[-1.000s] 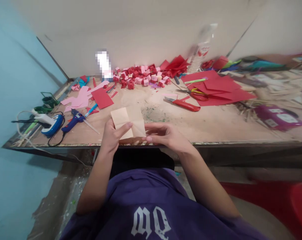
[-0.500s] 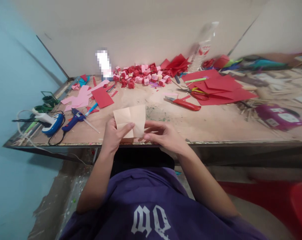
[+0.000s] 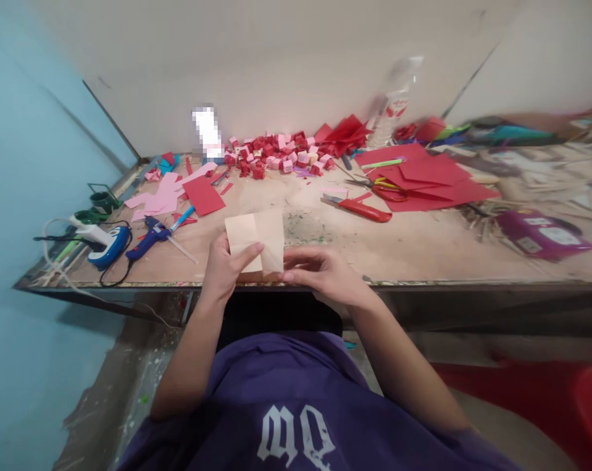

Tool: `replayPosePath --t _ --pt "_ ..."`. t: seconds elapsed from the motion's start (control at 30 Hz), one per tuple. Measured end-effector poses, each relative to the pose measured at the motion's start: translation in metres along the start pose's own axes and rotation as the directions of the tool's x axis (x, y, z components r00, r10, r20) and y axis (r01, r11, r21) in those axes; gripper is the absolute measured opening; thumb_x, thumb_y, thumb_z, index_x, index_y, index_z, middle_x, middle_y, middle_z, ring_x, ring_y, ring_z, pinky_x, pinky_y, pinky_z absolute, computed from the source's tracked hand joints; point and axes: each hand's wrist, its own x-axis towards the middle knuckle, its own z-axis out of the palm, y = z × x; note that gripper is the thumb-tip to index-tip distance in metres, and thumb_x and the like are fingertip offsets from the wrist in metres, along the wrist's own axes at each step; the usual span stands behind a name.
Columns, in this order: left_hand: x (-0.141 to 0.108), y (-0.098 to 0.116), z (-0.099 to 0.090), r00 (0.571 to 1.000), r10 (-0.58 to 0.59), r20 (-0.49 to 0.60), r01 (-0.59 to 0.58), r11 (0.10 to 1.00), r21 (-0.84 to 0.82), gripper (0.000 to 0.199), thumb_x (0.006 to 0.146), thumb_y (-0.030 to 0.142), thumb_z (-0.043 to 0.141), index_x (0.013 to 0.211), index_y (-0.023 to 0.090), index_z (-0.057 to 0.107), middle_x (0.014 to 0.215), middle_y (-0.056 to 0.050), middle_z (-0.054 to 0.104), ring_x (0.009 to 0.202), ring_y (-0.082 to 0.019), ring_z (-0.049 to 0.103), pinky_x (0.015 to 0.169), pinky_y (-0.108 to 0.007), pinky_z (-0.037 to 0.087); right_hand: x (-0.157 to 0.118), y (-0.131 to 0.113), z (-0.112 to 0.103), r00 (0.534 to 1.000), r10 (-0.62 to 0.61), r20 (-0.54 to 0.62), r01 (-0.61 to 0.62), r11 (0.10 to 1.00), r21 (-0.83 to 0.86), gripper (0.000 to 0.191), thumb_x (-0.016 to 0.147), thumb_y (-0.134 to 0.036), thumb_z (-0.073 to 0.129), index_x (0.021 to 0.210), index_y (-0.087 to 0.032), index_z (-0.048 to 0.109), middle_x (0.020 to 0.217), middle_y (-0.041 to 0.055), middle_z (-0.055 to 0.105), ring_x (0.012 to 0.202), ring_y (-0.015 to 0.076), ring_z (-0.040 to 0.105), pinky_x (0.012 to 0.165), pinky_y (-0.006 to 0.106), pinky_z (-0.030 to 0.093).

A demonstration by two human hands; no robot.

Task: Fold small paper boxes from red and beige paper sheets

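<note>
A cream sheet of paper with fold creases crossing its middle is held up at the table's front edge. My left hand grips its left side, thumb on the face and fingers behind. At the lower right corner, my right hand pinches the edge between thumb and fingertips; part of its fingers is behind the paper. Just beyond, green specks lie on the wooden tabletop. To the right of the paper rests a red-handled utility knife.
Small red and pink paper cubes are heaped by the wall. Red sheets with scissors, a bottle and a purple device are right. A glue gun, power strip and pink paper are left.
The whole view has shifted slightly. The paper looks a little straighter, and its right edge stands more upright. Both hands keep their places on it.
</note>
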Motion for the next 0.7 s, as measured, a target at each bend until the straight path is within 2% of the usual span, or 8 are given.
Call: replayPosePath --t 0.1,0.17,0.3,0.37,0.43,0.5,0.6,0.7 --pt "0.0 -0.0015 -0.0004 1.0 0.021 0.013 -0.021 1.0 0.001 0.049 0.07 0.041 0.094 0.106 0.012 0.079 0.108 -0.013 0.084 0.095 -0.028 0.08 0.082 -0.034 0.063 0.0016 -0.0024 0.0041 0.997 -0.014 -0.076 0.014 1.0 0.003 0.04 0.078 -0.041 0.09 0.108 -0.019 0.076 0.092 0.0052 0.078 0.08 0.0201 0.074 0.072 0.033 0.06" --pt "0.0 -0.0022 -0.0011 0.999 0.02 0.026 -0.02 1.0 -0.006 0.048 0.071 0.04 0.093 0.107 0.013 0.078 0.109 -0.013 0.084 0.095 -0.027 0.08 0.083 -0.034 0.063 0.0012 -0.0029 0.0071 0.99 -0.064 -0.128 0.067 0.998 0.017 0.051 0.078 -0.039 0.091 0.121 -0.024 0.069 0.101 0.0038 0.074 0.077 0.0173 0.072 0.068 0.03 0.06" --pt "-0.0005 -0.0014 -0.0019 0.999 0.009 0.044 -0.008 1.0 -0.011 0.048 0.072 0.039 0.093 0.11 0.013 0.079 0.11 -0.013 0.084 0.097 -0.028 0.08 0.085 -0.035 0.063 -0.0034 0.0003 0.0098 0.984 -0.154 -0.091 0.155 0.988 0.001 0.078 0.083 -0.036 0.088 0.152 -0.035 0.05 0.111 0.002 0.069 0.076 0.0147 0.072 0.071 0.031 0.061" --pt "-0.0008 -0.0004 -0.0019 0.999 0.004 0.048 -0.003 1.0 -0.012 0.049 0.072 0.04 0.093 0.111 0.014 0.079 0.112 -0.014 0.083 0.099 -0.029 0.08 0.086 -0.036 0.064 -0.0055 0.002 0.0086 0.985 -0.171 -0.03 0.168 0.983 -0.073 0.067 0.09 -0.039 0.082 0.152 -0.033 0.056 0.101 0.0016 0.071 0.076 0.0155 0.072 0.073 0.032 0.06" --pt "-0.0009 0.0002 -0.0019 0.998 0.001 0.056 -0.001 1.0 -0.01 0.05 0.072 0.041 0.093 0.112 0.014 0.079 0.114 -0.014 0.083 0.101 -0.029 0.08 0.088 -0.038 0.064 -0.0064 0.0019 0.0066 0.981 -0.192 -0.002 0.189 0.966 -0.179 0.046 0.093 -0.042 0.078 0.137 -0.029 0.071 0.093 0.0023 0.073 0.075 0.0167 0.07 0.075 0.033 0.059" --pt "-0.0007 -0.0001 -0.0023 0.998 -0.002 0.061 0.003 1.0 -0.011 0.049 0.072 0.04 0.093 0.111 0.014 0.078 0.114 -0.014 0.083 0.102 -0.029 0.08 0.09 -0.038 0.063 -0.0065 -0.0002 0.0051 0.977 -0.211 0.003 0.206 0.948 -0.243 0.031 0.092 -0.042 0.079 0.119 -0.026 0.081 0.094 0.0041 0.076 0.081 0.0186 0.07 0.079 0.035 0.06" --pt "-0.0002 -0.0011 -0.0032 0.998 -0.015 0.065 0.016 1.0 -0.021 0.049 0.071 0.04 0.093 0.109 0.013 0.079 0.114 -0.014 0.083 0.102 -0.029 0.08 0.089 -0.037 0.063 -0.0069 -0.0045 0.0043 0.976 -0.218 -0.012 0.211 0.954 -0.213 0.025 0.092 -0.039 0.078 0.112 -0.025 0.083 0.111 0.0069 0.077 0.093 0.0207 0.073 0.084 0.034 0.06" --pt "-0.0001 -0.0016 -0.0037 0.998 -0.02 0.066 0.022 0.999 -0.038 0.048 0.071 0.04 0.093 0.108 0.013 0.079 0.112 -0.014 0.083 0.099 -0.028 0.08 0.086 -0.035 0.063 -0.0079 -0.0059 0.0041 0.977 -0.211 0.025 0.211 0.953 -0.218 0.024 0.095 -0.029 0.072 0.116 -0.025 0.083 0.112 0.0067 0.077 0.089 0.0182 0.074 0.078 0.031 0.06"
